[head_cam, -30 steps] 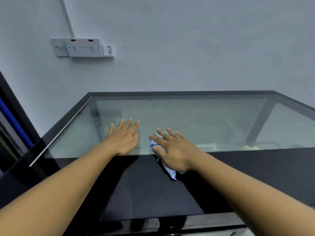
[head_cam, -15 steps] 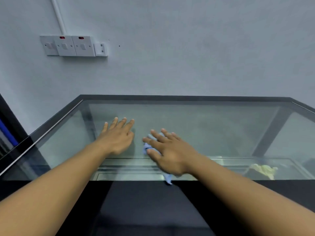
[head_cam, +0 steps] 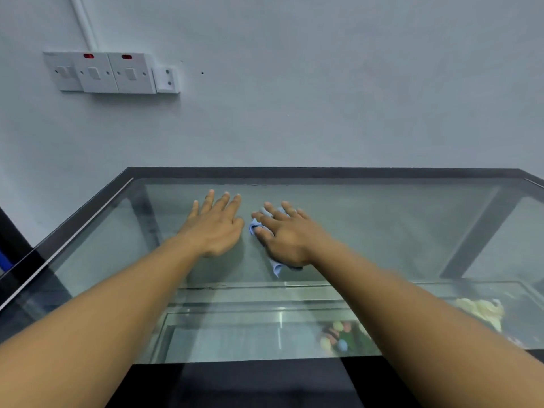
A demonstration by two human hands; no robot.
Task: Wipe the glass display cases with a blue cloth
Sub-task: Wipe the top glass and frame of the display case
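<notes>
A glass display case with a dark frame (head_cam: pixel 294 172) stands against the wall, its glass top (head_cam: pixel 397 231) facing me. My right hand (head_cam: pixel 287 234) lies flat with fingers spread on a small blue cloth (head_cam: pixel 276 267) and presses it onto the glass near the middle. Most of the cloth is hidden under the palm; edges show at the fingers and below the wrist. My left hand (head_cam: pixel 215 225) rests flat on the bare glass just left of it, fingers straight.
The grey wall behind carries a row of white switches (head_cam: pixel 109 72) and a conduit. Inside the case, colourful items (head_cam: pixel 338 337) and a pale yellow thing (head_cam: pixel 482 312) lie on lower shelves. A black panel (head_cam: pixel 259 384) spans the near edge.
Both hands have slid farther away from me across the glass toward the wall, the right one pushing the cloth along. My view has tilted, showing more of the case's inside.
</notes>
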